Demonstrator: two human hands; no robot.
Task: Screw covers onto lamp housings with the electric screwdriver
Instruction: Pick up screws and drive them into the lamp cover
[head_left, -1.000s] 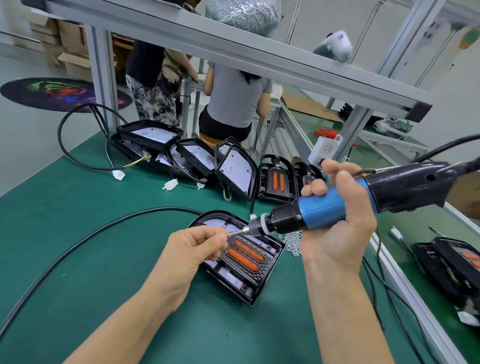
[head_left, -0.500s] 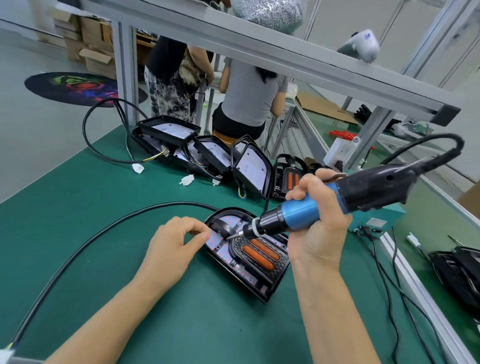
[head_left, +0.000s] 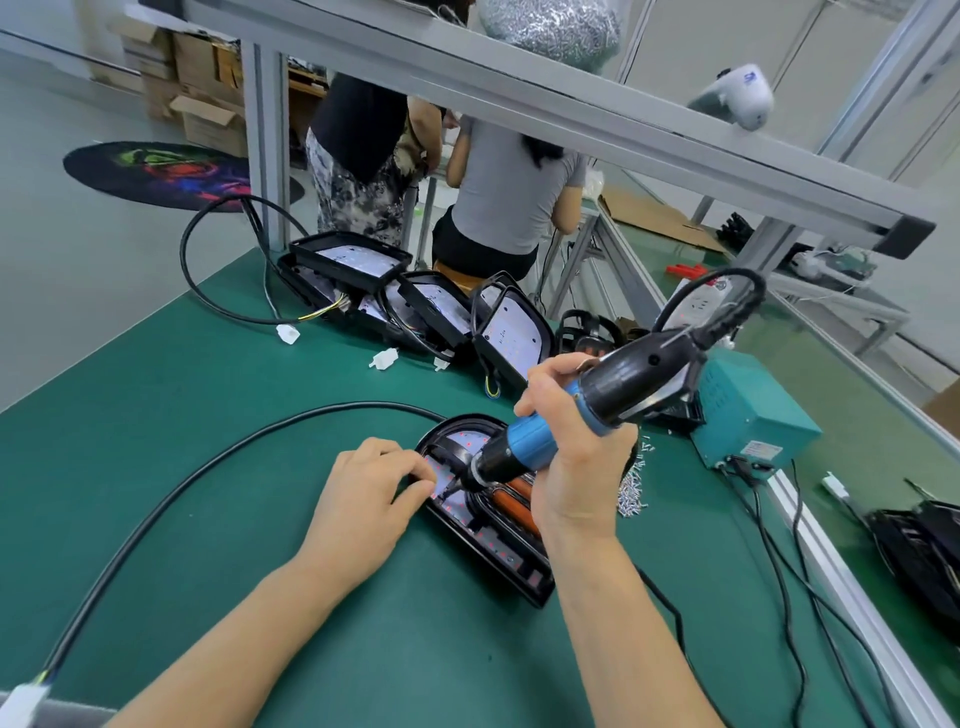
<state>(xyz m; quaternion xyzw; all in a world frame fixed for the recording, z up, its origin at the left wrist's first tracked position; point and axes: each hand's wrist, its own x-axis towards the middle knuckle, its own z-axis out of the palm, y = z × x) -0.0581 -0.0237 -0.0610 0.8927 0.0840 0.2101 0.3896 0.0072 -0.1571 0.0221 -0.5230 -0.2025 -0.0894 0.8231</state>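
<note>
While gripped by right hand: screwdriver on lamp housing.

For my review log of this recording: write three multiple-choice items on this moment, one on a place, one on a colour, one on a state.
1. Where is the screwdriver's tip?
A. on the lamp housing in front of the person
B. on the teal box
C. on the loose screws

2. What colour is the screwdriver's grip section?
A. red
B. blue
C. yellow

3. What is the right hand doing?
A. lying flat on the mat
B. gripping the screwdriver
C. holding a cable

Answers:
1 A: the electric screwdriver points down onto the lamp housing, beside the left hand.
2 B: the band below the black body is blue.
3 B: the right hand is wrapped round the tool.
</note>
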